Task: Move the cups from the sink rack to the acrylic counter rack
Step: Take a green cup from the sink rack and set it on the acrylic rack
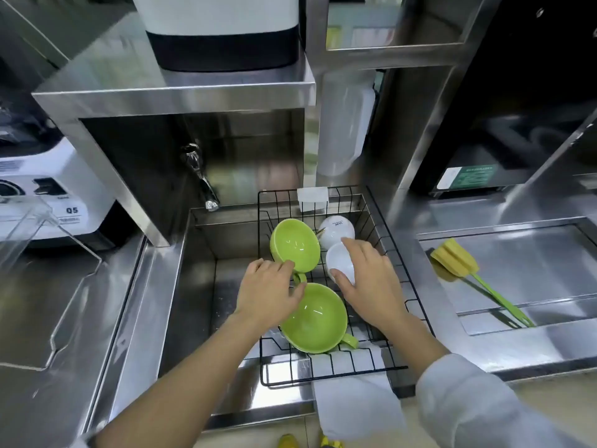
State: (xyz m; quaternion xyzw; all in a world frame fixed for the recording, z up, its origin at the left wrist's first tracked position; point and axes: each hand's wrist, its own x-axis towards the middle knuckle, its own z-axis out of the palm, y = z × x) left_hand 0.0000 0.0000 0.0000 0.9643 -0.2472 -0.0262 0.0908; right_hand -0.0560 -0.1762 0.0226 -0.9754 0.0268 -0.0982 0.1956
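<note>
A black wire sink rack point(407, 286) sits over the right part of the sink and holds several cups. A far green cup point(295, 244) lies tilted on its side, and my left hand point(269, 294) pinches its rim and handle. A near green cup point(315, 320) lies open side up just under that hand. My right hand point(370, 281) wraps around a small white cup point(339, 261). Another white cup point(337, 231) rests upside down behind it. The clear acrylic counter rack point(48, 234) stands at the far left on the counter.
A tap point(202, 176) juts over the sink point(193, 270) under a steel shelf point(174, 92). A white blender base point(48, 189) stands at the left. A yellow sponge brush with a green handle point(465, 270) lies on the right counter. A white cloth point(355, 399) hangs over the sink's front edge.
</note>
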